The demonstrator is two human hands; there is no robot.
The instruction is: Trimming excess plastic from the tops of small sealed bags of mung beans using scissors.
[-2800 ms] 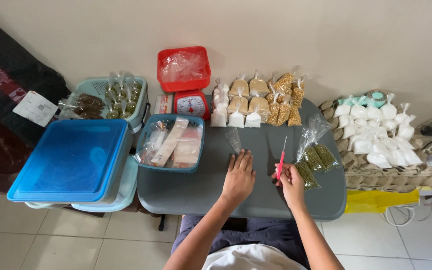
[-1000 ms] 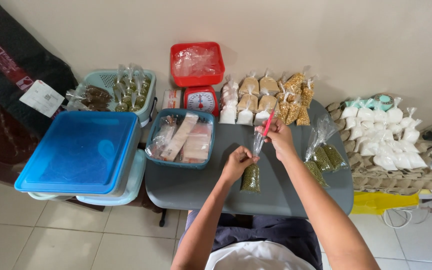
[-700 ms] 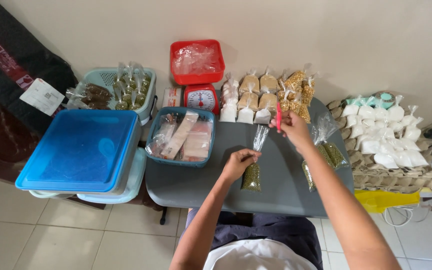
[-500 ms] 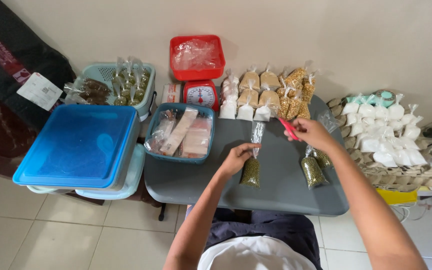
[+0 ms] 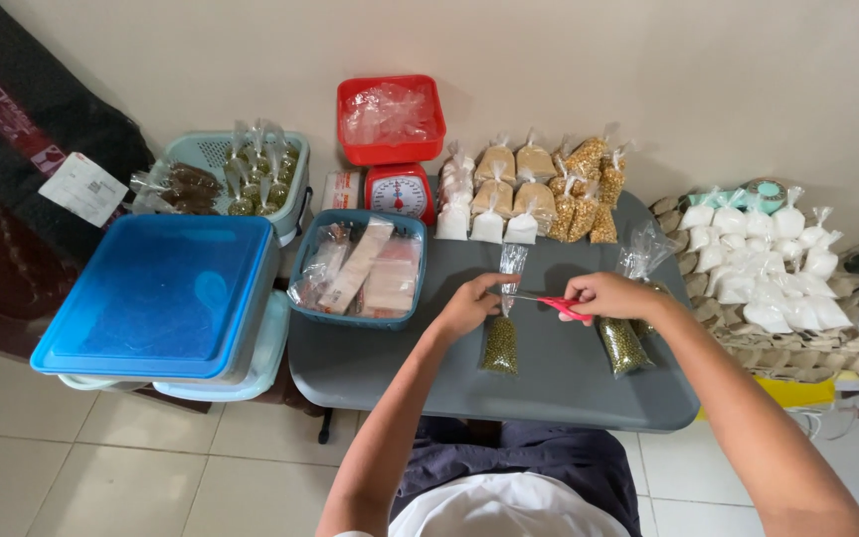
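Left hand [image 5: 466, 303]: we pinch the neck of a small clear bag of green beans [image 5: 500, 343], keeping it upright on the grey table [image 5: 370, 363]. Right hand [image 5: 603, 295]: closed on red-handled scissors [image 5: 547, 301], blades meeting the neck. Second filled bag [image 5: 623, 345] lies beside.

Bare forearms, white shirt, dark navy trousers.

A small clear bag of green beans [image 5: 500, 343] is held mid-frame; another [image 5: 623, 345] lies just right. Tan and yellow filled bags [image 5: 539, 189] are lined up at upper centre, white ones [image 5: 758, 259] at right, and possibly a paper label [image 5: 82, 187] at upper left.
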